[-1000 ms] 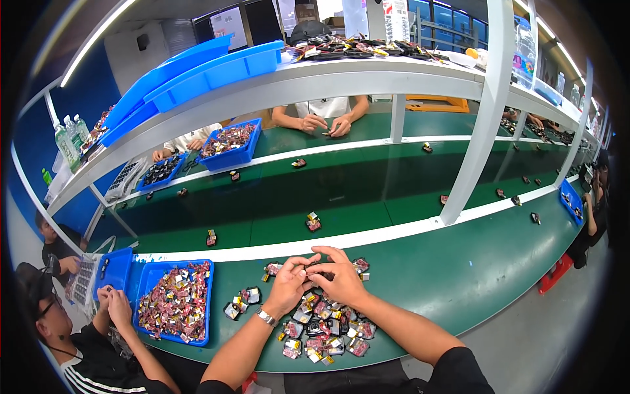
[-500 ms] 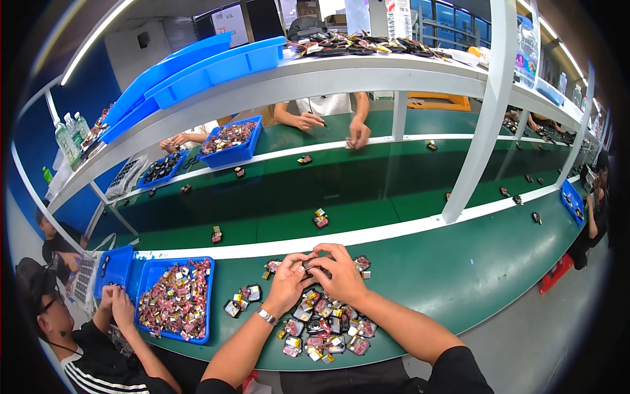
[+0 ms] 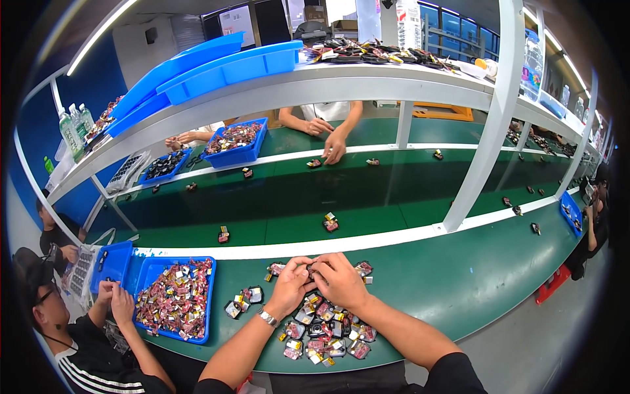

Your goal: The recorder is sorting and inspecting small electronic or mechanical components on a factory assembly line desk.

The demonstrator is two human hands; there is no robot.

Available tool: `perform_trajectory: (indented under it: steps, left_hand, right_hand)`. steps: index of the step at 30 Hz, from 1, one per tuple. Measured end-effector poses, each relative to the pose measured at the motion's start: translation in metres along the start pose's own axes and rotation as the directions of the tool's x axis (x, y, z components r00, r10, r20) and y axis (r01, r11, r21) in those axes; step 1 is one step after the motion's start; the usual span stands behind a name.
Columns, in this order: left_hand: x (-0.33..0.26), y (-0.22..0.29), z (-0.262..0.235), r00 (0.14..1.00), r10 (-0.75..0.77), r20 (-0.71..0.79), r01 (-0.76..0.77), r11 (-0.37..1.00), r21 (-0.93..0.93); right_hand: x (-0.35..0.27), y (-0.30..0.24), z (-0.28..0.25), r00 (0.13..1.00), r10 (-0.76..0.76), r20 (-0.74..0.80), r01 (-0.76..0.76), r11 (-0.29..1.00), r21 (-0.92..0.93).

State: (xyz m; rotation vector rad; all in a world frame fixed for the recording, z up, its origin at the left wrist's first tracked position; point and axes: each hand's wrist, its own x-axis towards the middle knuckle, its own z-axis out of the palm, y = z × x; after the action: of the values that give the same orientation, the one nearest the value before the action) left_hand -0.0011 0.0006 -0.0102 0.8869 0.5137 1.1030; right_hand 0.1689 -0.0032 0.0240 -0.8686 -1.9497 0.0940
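Note:
Both my hands are together above a pile of small electronic modules, which have dark cases, reddish circuit boards and yellow-and-white parts. My left hand, with a metal watch band at the wrist, has its fingers closed around one small dark electronic module. From the other side my right hand pinches that same module, and the fingers hide most of it. A few loose modules lie left of my left wrist. Others peek out beside my fingers on both sides.
A blue tray heaped with reddish boards stands left, beside a seated co-worker. Ahead, a white rail borders the green conveyor belt carrying spaced modules. A white post supports the overhead shelf. Another person's hand is across.
My fingers have shifted slightly around the module, still held in both hands. Across the belt, the other person's hand has moved, and another module shows on the belt near it. The view has tilted a little.

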Motion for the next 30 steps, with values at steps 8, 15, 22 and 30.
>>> perform_trajectory:
  steps: [8,15,22,30]
  left_hand:
    - [0.0,0.0,0.001,0.999,0.015,-0.051,-0.015,1.0,0.007]
    - [0.001,0.0,0.004,0.999,0.002,-0.033,-0.002,1.0,0.007]
    - [-0.002,0.003,0.011,0.998,0.021,-0.054,-0.02,1.0,0.017]
    - [0.003,0.001,0.007,0.997,0.023,-0.073,-0.022,1.0,0.008]
  right_hand:
    - [-0.001,0.0,0.005,1.0,-0.007,0.01,0.007,0.999,-0.04]
    - [-0.004,0.002,0.008,0.997,-0.071,-0.025,0.067,0.99,-0.122]
    - [-0.007,0.003,0.008,0.997,-0.082,-0.01,0.08,0.987,-0.142]
    - [-0.011,0.001,0.011,0.997,-0.074,0.009,0.074,0.985,-0.158]
